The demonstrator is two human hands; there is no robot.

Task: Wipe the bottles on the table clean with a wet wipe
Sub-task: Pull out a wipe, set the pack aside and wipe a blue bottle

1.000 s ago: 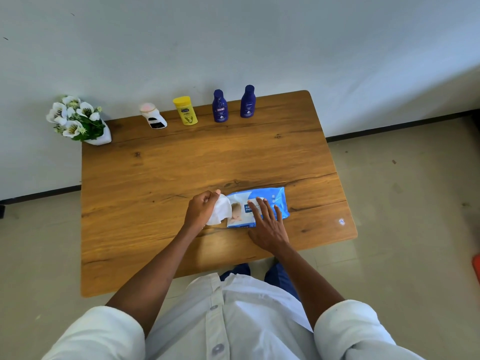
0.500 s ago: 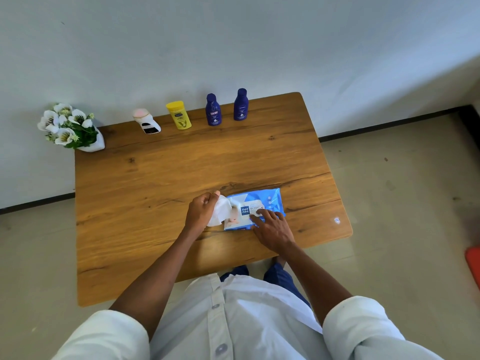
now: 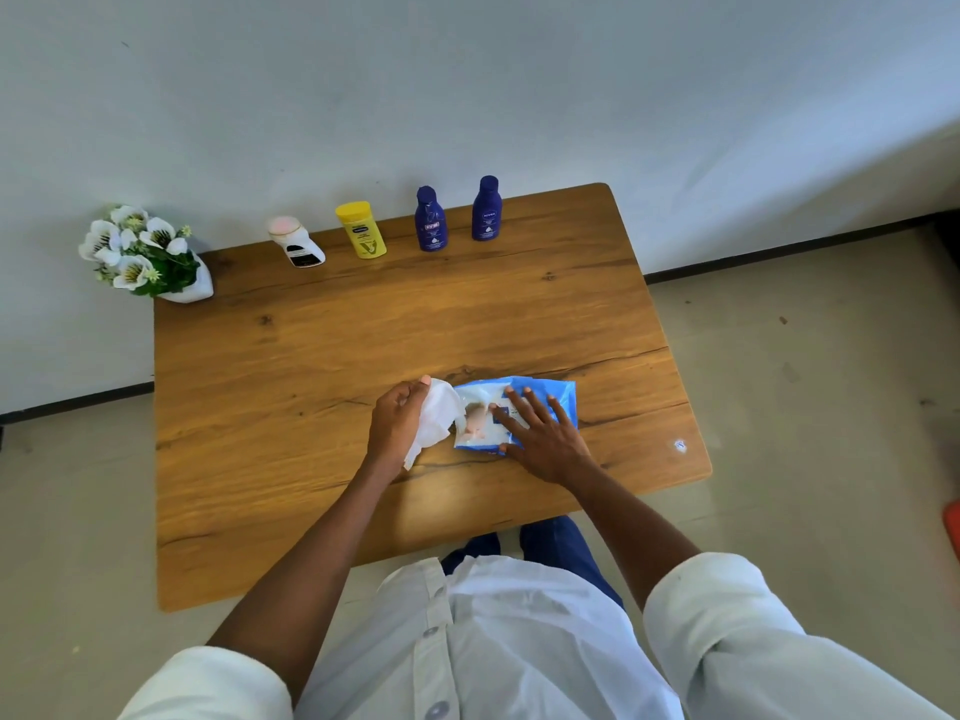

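Along the far edge of the wooden table (image 3: pixel 311 356) stand several bottles: a white bottle with a pink cap (image 3: pixel 295 242), a yellow bottle (image 3: pixel 362 230), and two dark blue bottles (image 3: pixel 430 219) (image 3: pixel 487 209). A blue wet wipe pack (image 3: pixel 519 407) lies near the front middle. My left hand (image 3: pixel 397 423) grips a white wet wipe (image 3: pixel 436 415) at the pack's left end. My right hand (image 3: pixel 537 433) presses flat on the pack with straight fingers.
A white vase of white flowers (image 3: pixel 148 257) stands at the table's far left corner against the wall. A small sticker (image 3: pixel 680 445) sits near the front right edge. Beige floor surrounds the table.
My right hand curled its fingers on the pack's label half a second ago and now lies flat on it again. The left hand still holds the wipe in about the same place.
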